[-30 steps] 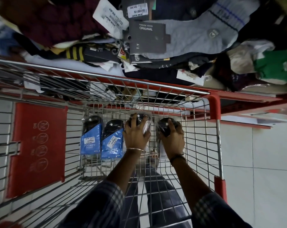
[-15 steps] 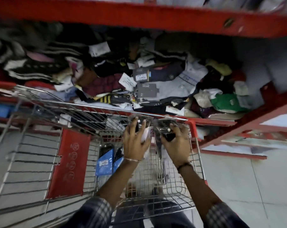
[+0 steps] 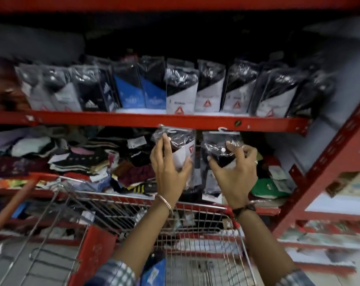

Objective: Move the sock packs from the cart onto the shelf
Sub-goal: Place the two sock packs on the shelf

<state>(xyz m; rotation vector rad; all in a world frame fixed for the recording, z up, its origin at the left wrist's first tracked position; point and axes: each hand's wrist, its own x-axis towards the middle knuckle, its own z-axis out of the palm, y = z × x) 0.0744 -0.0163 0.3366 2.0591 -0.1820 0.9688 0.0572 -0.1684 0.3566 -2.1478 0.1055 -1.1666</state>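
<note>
Two hands are raised, the left hand [image 3: 167, 172] and the right hand [image 3: 234, 174], and each grips one sock pack: one black-and-white pack [image 3: 182, 149] and one dark pack [image 3: 220, 153]. Along the front edge of the upper shelf [image 3: 133, 120] stand roughly a dozen upright packs; blur blocks an exact count. Two of them are blue [image 3: 139, 93]. One wire cart [image 3: 195, 234] stands below, with one blue pack [image 3: 154, 273] visible inside.
</note>
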